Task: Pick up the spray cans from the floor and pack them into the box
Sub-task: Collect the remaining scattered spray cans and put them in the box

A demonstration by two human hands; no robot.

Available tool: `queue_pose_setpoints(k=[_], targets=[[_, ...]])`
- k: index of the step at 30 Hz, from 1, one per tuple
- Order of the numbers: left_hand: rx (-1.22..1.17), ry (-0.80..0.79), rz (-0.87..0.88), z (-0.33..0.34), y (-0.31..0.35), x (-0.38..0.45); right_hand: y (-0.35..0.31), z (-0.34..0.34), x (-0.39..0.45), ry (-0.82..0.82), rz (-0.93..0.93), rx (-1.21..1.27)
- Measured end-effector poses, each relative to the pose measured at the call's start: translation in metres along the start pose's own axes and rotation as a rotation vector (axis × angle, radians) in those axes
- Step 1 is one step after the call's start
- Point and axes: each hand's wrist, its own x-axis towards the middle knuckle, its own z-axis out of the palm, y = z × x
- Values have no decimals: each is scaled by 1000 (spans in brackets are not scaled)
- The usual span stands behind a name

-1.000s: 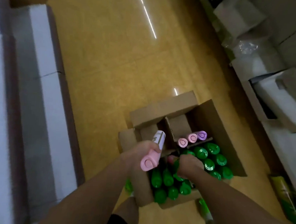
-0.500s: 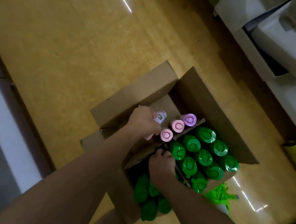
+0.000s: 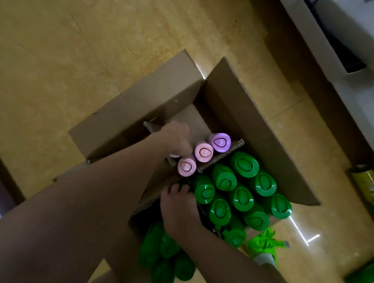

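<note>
Three pink-capped cans stand in the cardboard box; left hand grips a fourth, seating it. Right hand curls on the divider. Next: release, fetch floor can.

Left hand has carried its pink can from above the box down beside the other pink cans.
</note>
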Motion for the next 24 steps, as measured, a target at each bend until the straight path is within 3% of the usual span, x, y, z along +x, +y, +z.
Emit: queue_pose_setpoints(k=[6,14,18,24], targets=[[-172,-125,-119,23,-6,10,-1,1,3,-29,4,-7],[-372,13,-93,13,-9,-38,-9,-29,-22,-127,78,96],[-361,29,-85,-7,-2,-79,-2,-60,-51,-21,79,151],[-370,206,-87,-45,17,-151,15,-135,-101,82,72,107]])
